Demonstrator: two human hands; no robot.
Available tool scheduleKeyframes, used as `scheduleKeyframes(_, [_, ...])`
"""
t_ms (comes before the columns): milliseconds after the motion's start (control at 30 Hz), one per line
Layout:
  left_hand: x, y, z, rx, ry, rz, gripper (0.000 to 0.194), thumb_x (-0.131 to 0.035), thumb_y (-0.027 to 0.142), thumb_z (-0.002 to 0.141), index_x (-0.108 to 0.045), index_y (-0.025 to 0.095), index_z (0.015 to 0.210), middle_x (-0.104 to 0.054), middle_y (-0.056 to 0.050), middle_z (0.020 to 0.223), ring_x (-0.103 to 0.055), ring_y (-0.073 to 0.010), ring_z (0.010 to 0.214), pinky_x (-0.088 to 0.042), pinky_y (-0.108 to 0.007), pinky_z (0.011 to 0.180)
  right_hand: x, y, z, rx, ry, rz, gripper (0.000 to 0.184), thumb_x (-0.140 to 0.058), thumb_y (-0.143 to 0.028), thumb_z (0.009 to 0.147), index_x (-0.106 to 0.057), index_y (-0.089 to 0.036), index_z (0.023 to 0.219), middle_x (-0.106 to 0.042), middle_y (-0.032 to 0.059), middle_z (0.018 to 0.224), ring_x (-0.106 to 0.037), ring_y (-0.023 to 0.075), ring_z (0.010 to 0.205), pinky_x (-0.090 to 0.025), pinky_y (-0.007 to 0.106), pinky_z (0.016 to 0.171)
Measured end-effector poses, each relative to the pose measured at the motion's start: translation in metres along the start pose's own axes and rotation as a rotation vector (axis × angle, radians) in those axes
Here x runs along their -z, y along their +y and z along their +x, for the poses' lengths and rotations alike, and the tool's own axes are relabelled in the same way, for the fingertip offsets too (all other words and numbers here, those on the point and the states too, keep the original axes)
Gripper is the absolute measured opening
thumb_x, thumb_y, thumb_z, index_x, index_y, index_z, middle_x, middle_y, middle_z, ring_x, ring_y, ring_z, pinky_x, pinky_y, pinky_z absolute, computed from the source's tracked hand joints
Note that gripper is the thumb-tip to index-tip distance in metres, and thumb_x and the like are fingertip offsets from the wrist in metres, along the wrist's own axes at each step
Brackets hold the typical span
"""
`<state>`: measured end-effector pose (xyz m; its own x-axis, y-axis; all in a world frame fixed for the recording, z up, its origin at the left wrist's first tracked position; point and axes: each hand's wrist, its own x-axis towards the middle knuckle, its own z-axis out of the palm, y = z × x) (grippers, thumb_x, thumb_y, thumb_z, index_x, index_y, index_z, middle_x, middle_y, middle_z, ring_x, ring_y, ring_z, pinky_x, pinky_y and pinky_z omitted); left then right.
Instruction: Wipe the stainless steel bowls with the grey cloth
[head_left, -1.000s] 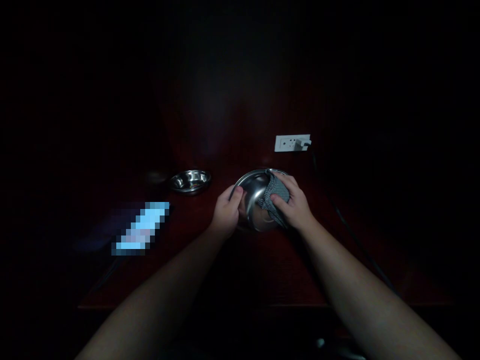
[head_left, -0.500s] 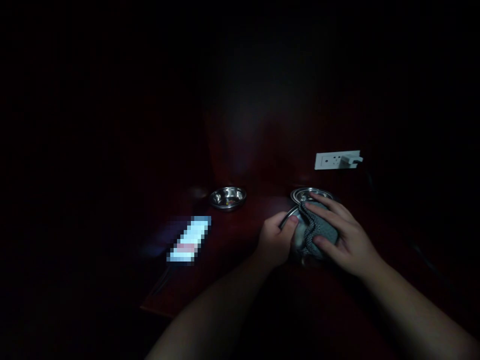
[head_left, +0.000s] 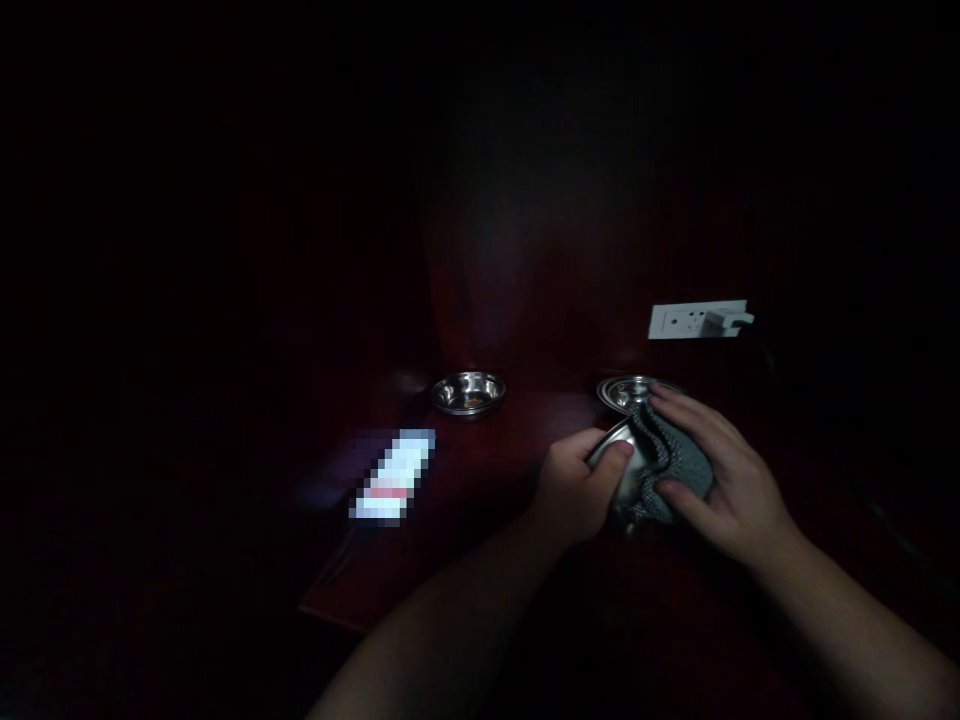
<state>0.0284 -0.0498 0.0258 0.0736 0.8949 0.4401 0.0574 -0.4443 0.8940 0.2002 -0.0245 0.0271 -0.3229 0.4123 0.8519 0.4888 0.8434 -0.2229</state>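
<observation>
My left hand (head_left: pixel 581 485) grips the left rim of a shiny steel bowl (head_left: pixel 624 458), its thumb on the inner side. The bowl is tilted, and much of it is covered. A grey-green checked cloth (head_left: pixel 679 468) lies bunched against the bowl, with my right hand (head_left: pixel 739 480) wrapped over it from the right. The fingers of that hand are curved along the cloth's upper edge and the thumb presses its lower part. Just behind the cloth, more round steel dishes (head_left: pixel 626 392) rest on the table, partly hidden by my right fingers.
A steel bowl (head_left: pixel 469 395) stands at the left on the dark red table (head_left: pixel 360 597), something small and yellowish inside. Nearer lies a lit, pixelated phone (head_left: pixel 394 478) with a cable. A white socket plate (head_left: pixel 686 320) holding a plug is on the back wall. Surroundings are very dark.
The view has swung left, so everything sits further right in it. The held bowl has turned and come lower, uncovering the dishes behind. Both hands keep their hold on bowl and cloth.
</observation>
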Motion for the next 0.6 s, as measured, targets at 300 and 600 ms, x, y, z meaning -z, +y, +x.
scheduleKeyframes(300, [-0.002, 0.0, 0.0, 0.018, 0.159, -0.153, 0.032, -0.051, 0.042, 0.081, -0.05, 0.017, 0.062, -0.047, 0.002, 0.056, -0.041, -0.0095, 0.051, -0.033, -0.022, 0.047, -0.012, 0.021, -0.01, -0.334, 0.207, 0.166, 0.065, -0.045, -0.064, 0.077, -0.045, -0.019, 0.125, -0.055, 0.014, 0.119, -0.053, 0.0339, 0.11, -0.04, 0.054, 0.094])
scheduleKeyframes(600, [0.018, -0.003, 0.014, 0.007, -0.062, -0.167, 0.021, -0.055, 0.035, 0.08, -0.061, 0.015, 0.083, -0.058, -0.002, 0.071, -0.052, -0.013, 0.064, -0.042, -0.024, 0.061, -0.005, 0.016, -0.001, -0.294, 0.201, 0.181, 0.064, -0.061, -0.058, 0.068, -0.047, -0.019, 0.116, -0.056, 0.0115, 0.11, -0.056, 0.0286, 0.1, -0.044, 0.048, 0.088])
